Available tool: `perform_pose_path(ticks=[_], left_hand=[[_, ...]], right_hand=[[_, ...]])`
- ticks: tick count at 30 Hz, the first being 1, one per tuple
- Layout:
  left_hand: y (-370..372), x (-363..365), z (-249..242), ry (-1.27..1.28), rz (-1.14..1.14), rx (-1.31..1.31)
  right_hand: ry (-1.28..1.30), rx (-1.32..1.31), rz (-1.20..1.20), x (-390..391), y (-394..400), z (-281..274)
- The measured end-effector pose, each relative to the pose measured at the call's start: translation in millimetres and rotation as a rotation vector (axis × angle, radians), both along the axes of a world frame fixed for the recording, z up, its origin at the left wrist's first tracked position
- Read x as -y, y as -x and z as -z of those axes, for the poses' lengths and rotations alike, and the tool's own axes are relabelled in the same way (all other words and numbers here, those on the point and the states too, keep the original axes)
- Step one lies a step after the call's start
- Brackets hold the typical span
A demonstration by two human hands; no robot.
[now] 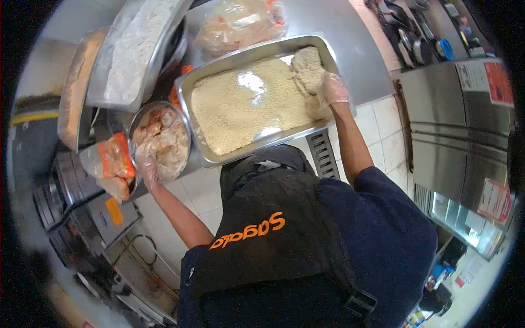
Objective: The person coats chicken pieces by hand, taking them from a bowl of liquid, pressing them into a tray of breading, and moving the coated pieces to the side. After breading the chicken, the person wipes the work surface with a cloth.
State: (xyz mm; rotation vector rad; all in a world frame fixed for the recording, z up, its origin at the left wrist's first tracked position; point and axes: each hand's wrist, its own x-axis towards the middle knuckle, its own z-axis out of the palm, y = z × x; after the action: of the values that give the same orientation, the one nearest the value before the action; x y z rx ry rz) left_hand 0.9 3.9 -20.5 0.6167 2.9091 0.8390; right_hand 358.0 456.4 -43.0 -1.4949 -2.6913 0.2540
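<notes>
My left hand [147, 167], in a clear plastic glove, reaches over the near rim of a round metal bowl [189, 131] of raw chicken. Its fingers are closed on a pale, batter-coated chicken piece [167, 148]. A deep metal tray [188, 101] of yellowish breading [235, 109] lies in front of me. My right hand [335, 89], gloved too, is at the tray's right end, its fingers curled against a coated chicken piece [307, 70]. The undersides of the fingers are hidden, so the exact hold is partly out of sight.
A clear tub of white flour [134, 54] stands at upper left beside a tub with orange-brown contents [82, 87]. A plastic bag of chicken [115, 167] lies left of the bowl. Another plastic bag [240, 27] sits behind the tray. Steel cabinets [437, 115] stand at right.
</notes>
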Motion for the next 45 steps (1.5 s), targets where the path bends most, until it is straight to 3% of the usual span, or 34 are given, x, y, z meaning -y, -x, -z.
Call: perform_pose_path(ticks=[3, 7, 8, 10, 11, 12, 14, 17, 18, 20, 21, 23, 24, 27, 28, 31, 33, 35, 38, 39, 40, 41, 43, 44, 45], left_hand=[[-9.7, -10.2, -39.8, -0.004, 0.094, 0.022], [-6.0, -15.4, -63.7, -0.037, 0.269, 0.069], [1.5, -10.3, -60.2, -0.071, 0.307, 0.118], [-7.3, -17.4, -81.9, -0.075, 0.235, 0.123], [-13.0, -23.9, -94.6, -0.1, 0.198, 0.142], [-17.1, -26.2, -106.5, -0.093, 0.198, 0.154], [-19.9, -27.8, -115.5, -0.154, 0.194, 0.168], [-21.1, -38.7, -123.5, -0.263, 0.214, 0.219], [-24.0, -43.8, -126.5, -0.305, 0.218, 0.248], [-34.0, -60.6, -145.3, -0.265, 0.263, 0.246], [-39.8, -70.5, -152.2, -0.218, 0.301, 0.239], [-44.3, -90.4, -148.9, -0.22, 0.36, 0.228], [-46.2, -101.0, -147.2, -0.219, 0.403, 0.206], [-56.4, -138.7, -139.9, -0.282, 0.56, 0.209], [-46.1, -145.5, -114.7, -0.274, 0.597, 0.252], [-61.7, -158.0, -106.0, -0.218, 0.636, 0.457], [-58.6, -145.9, -86.9, -0.171, 0.665, 0.497], [-61.9, -132.2, -81.6, -0.314, 0.681, 0.489], [-58.0, -106.3, -82.1, -0.373, 0.53, 0.525], [-51.9, -94.3, -83.7, -0.374, 0.45, 0.56], [-44.1, -85.3, -85.2, -0.201, 0.513, 0.541], [-37.4, -77.4, -89.7, -0.032, 0.587, 0.513], [-40.2, -51.9, -64.0, -0.728, 0.065, 0.565], [-38.7, -44.1, -65.1, -0.731, 0.028, 0.54], [-36.6, -39.7, -64.9, -0.949, -0.025, 0.681]], right_hand=[[0.194, -0.06, -0.261, 25.6, 75.8, 2.4], [0.35, -0.4, -0.582, 80.7, 176.6, 84.9], [0.368, -0.42, -0.616, 104.5, 198.1, 79.7], [0.104, -0.513, -0.739, 149.4, 223.9, 61.9], [0.113, -0.528, -0.756, 158.5, 232.5, 74.3], [-0.533, -0.318, -0.923, 169.9, 238.1, 80.5], [0.113, -0.321, -1.031, 186.6, 228.4, 75.2], [0.05, -0.183, -1.121, 167.5, 206.7, 81.0], [0.049, -0.175, -1.114, 160.8, 198.9, 85.9], [-0.233, -0.147, -0.852, 145.6, 185.9, 94.9], [-0.235, -0.137, -0.839, 135.6, 179.3, 79.2], [-0.019, -0.355, -0.674, 109.1, 168.1, 49.7], [-0.097, -0.534, -0.607, 98.2, 165.3, 54.4], [-0.035, -0.529, -0.421, 79.8, 152.0, 42.0], [-0.124, -0.729, -0.366, 80.2, 146.6, 43.4], [-0.029, -0.827, -0.292, 74.6, 139.4, 55.4], [0.004, -0.809, -0.275, 75.4, 136.0, 55.4], [0.044, -0.789, -0.269, 77.7, 134.3, 55.2], [0.043, -0.706, -0.227, 81.2, 139.4, 47.3], [0.107, -0.545, -0.325, 80.6, 139.9, 35.2], [0.168, -0.382, -0.428, 80.9, 142.9, 28.0], [0.177, -0.387, -0.462, 82.0, 148.0, 30.0], [0.461, -0.515, -0.533, 91.5, 164.6, 36.8], [0.689, -0.51, -0.545, 103.0, 171.9, 21.7], [0.702, -0.508, -0.58, 118.0, 179.6, 6.1]])
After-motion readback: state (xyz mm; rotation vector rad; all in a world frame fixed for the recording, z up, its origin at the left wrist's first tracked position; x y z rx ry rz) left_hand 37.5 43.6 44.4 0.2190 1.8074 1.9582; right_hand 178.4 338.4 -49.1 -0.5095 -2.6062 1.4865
